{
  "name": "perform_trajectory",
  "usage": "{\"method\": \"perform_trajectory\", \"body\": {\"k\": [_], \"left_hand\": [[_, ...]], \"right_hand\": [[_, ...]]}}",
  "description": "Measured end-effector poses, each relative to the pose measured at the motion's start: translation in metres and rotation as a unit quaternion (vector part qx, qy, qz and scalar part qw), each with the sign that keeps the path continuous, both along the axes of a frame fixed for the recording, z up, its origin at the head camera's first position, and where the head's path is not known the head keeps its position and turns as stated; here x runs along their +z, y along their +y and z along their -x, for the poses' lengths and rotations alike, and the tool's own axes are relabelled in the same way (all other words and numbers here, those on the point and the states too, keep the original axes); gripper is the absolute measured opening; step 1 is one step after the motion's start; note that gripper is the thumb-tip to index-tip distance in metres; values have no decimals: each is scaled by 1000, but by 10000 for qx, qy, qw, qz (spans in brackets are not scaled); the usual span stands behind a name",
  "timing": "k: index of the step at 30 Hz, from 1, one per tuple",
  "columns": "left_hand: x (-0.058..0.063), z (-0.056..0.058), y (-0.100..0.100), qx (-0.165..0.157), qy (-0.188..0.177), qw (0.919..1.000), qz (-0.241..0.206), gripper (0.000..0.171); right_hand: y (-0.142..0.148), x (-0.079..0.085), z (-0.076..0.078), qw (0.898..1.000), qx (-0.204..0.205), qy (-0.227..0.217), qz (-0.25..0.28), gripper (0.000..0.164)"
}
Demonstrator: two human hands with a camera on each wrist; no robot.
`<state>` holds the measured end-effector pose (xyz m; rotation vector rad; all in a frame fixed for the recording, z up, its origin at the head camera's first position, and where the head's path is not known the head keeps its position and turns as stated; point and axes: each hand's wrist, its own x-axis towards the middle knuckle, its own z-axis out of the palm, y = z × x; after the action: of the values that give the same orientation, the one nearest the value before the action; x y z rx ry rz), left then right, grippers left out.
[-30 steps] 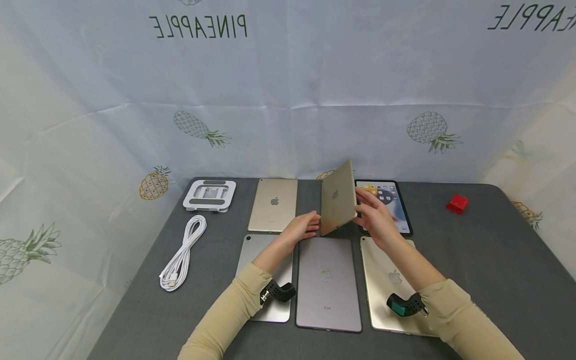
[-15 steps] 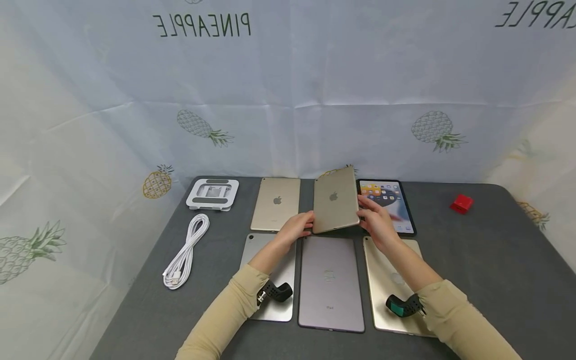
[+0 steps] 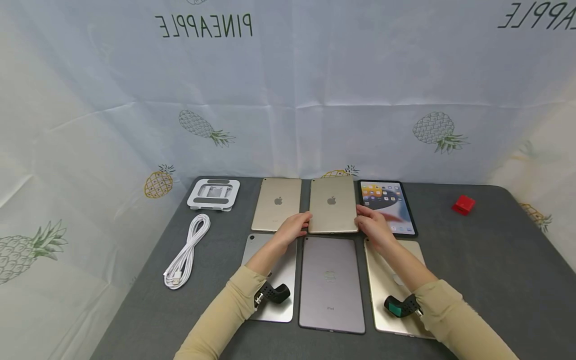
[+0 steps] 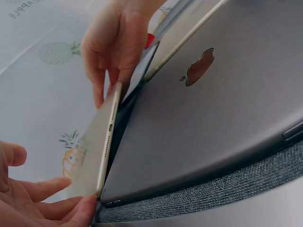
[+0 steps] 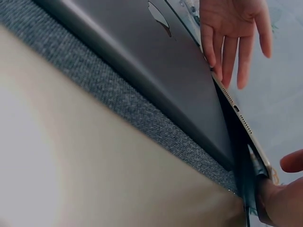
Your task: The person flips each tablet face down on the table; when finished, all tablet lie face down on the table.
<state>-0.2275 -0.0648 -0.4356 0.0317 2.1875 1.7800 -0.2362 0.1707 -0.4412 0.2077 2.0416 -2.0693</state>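
In the head view a gold tablet (image 3: 332,200) lies back up in the middle of the back row, its apple mark showing. My left hand (image 3: 292,229) touches its lower left edge with fairly straight fingers. At the lower right edge, my right hand (image 3: 376,227) pinches the tablet between thumb and fingers. In the right wrist view a dark gap shows under the gold tablet's edge (image 5: 242,120), on the right hand's side. A grey tablet (image 3: 331,285) lies just in front of it. The left wrist view also shows the right fingers at the gold tablet's corner.
Another gold tablet (image 3: 276,200) lies left of it, and a tablet with its screen lit (image 3: 390,202) lies right. Below the forearms are a silver tablet (image 3: 281,300) and a gold one (image 3: 387,300). A white stand (image 3: 213,195), white cable (image 3: 189,250) and red block (image 3: 463,205) lie farther out.
The gold tablet has come down from a steep tilt, through a slight one, to nearly flat. Both hands have stayed at its sides, the right one lowering with it.
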Motion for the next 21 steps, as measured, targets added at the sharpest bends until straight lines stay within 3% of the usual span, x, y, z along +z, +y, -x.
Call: {"method": "perform_trajectory", "body": {"k": [12,21], "left_hand": [[-1,-1,-2,19,63,10000,51,49],[1,-3,-2,-8,150,9997,194,50]], "right_hand": [[-2,-3,-2,9968,301,243,-706,55],[-3,1,-6,9934,620,347,-897,57]]}}
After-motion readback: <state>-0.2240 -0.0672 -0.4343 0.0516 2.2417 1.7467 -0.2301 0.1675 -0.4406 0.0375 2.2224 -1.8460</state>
